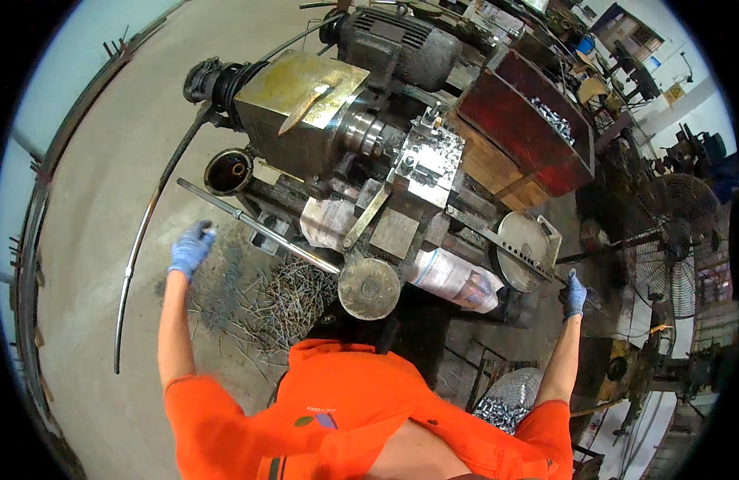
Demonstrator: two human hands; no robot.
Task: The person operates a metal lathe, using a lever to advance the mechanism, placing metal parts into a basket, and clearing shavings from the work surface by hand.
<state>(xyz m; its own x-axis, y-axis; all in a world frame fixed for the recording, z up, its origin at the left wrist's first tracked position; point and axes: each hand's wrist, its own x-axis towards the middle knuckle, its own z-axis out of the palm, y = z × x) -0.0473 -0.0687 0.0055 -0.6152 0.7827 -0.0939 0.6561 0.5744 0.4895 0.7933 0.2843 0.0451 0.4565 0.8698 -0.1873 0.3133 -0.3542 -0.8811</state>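
My left hand [192, 253], in a blue glove with darkened fingertips, is raised left of a small metal lathe [293, 120]. Its fingers curl together around a small pale spot that I cannot identify. Close by, a long metal rod [257, 226] slants across the lathe's front, apart from the hand. At the right, my gloved right hand [573, 296] is closed around the end of a lever [509, 250], a flat bar with a row of holes. That bar runs to the lathe's bright tool slide [432, 164]. The metal chuck [363, 133] faces the slide.
Tangled metal shavings [277, 312] lie on the floor below the rod. Behind the lathe stand a motor [397, 48] and a red bin [517, 120] with small metal parts. A basket of shiny parts [505, 404] is by my right arm. A fan [665, 240] stands far right.
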